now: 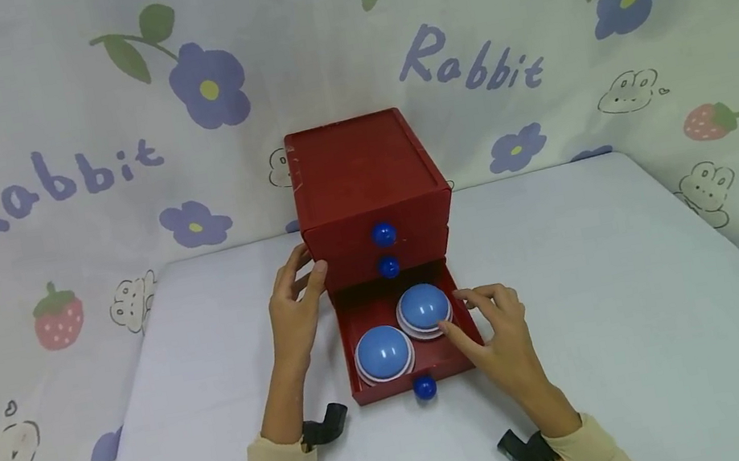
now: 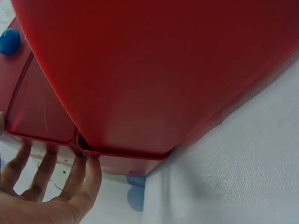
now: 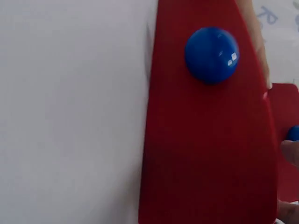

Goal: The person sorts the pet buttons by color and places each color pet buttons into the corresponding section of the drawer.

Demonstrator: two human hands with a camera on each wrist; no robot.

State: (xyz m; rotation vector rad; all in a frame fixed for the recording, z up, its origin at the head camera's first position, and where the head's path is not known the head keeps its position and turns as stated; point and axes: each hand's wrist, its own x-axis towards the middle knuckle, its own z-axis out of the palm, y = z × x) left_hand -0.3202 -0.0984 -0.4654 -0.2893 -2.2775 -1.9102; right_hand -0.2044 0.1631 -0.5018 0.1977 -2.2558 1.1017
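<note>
A red cabinet of small drawers (image 1: pixel 360 171) stands on the table, its bottom drawer (image 1: pixel 371 308) pulled out. Inside that drawer sit two blue dome-shaped push buttons with white bases, a front-left button (image 1: pixel 382 352) and a back-right button (image 1: pixel 424 307). My left hand (image 1: pixel 292 317) rests against the cabinet's left side, thumb near the front edge; the left wrist view shows its fingers (image 2: pixel 74 179) extended along the side. At the right of the drawer is my right hand (image 1: pixel 504 334), thumb by the back-right button's rim and fingertips near the drawer's right wall, thumb and fingers apart.
Blue ball knobs mark the drawer fronts, the lowest knob (image 1: pixel 425 388) on the pulled-out drawer. A white cloth covers the table (image 1: pixel 588 267). Behind the cabinet hangs a patterned curtain (image 1: pixel 309 45). Black wrist mounts (image 1: pixel 325 425) sit at both cuffs.
</note>
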